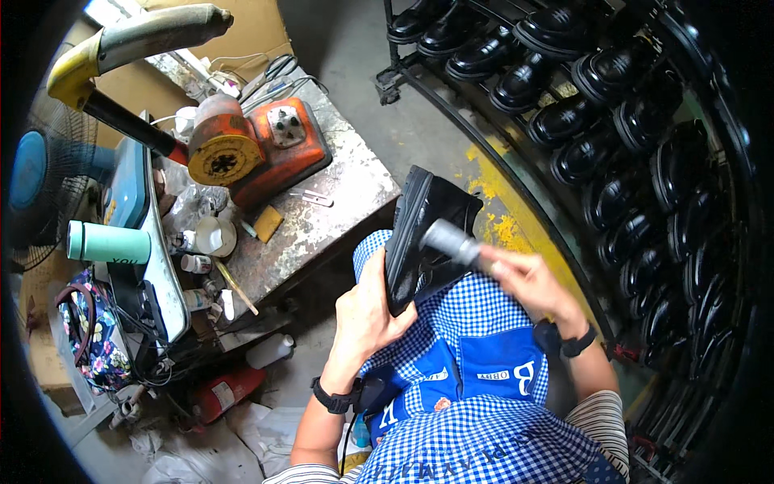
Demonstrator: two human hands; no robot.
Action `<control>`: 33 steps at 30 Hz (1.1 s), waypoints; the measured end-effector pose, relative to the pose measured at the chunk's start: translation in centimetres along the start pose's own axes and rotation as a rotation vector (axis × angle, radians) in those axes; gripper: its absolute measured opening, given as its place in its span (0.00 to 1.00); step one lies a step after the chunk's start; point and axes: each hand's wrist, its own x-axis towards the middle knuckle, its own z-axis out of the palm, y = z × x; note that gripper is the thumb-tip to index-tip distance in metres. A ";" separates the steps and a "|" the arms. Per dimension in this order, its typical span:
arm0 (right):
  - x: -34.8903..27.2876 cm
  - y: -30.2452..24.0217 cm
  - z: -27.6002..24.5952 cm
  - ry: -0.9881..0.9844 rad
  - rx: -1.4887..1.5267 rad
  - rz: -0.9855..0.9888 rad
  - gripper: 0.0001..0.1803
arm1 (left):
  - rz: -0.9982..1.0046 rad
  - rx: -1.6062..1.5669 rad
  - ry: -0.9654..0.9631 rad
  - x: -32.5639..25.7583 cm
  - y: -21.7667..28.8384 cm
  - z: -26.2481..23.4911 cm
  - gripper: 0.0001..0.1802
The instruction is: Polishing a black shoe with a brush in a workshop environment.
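My left hand (367, 310) grips a black shoe (419, 234) by its sole edge and holds it on edge over my lap. My right hand (528, 278) is blurred and closed around a grey cylindrical tool (451, 240) whose end lies against the shoe's upper. A blue and white checked apron (476, 379) covers my lap. Both wrists carry a black band.
At the left stands a worn metal workbench (339, 202) with an orange machine (258, 149), small bottles, scissors and a yellow-handled lever (121, 48). A curved rack (613, 137) of several glossy black shoes fills the right. A fan, a mint flask and a floral bag sit far left.
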 end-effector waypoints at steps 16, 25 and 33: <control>0.3 2.7 0.0 -0.005 -0.151 -0.071 0.16 | 0.008 0.002 -0.033 0.3 0.1 0.1 0.45; -0.5 9.0 -4.1 0.788 0.308 0.146 0.30 | -0.137 -0.101 0.046 -0.3 -0.1 -0.2 0.45; -2.5 10.5 0.8 0.765 0.405 0.020 0.08 | -0.344 -0.671 0.038 0.6 -2.9 -0.9 0.45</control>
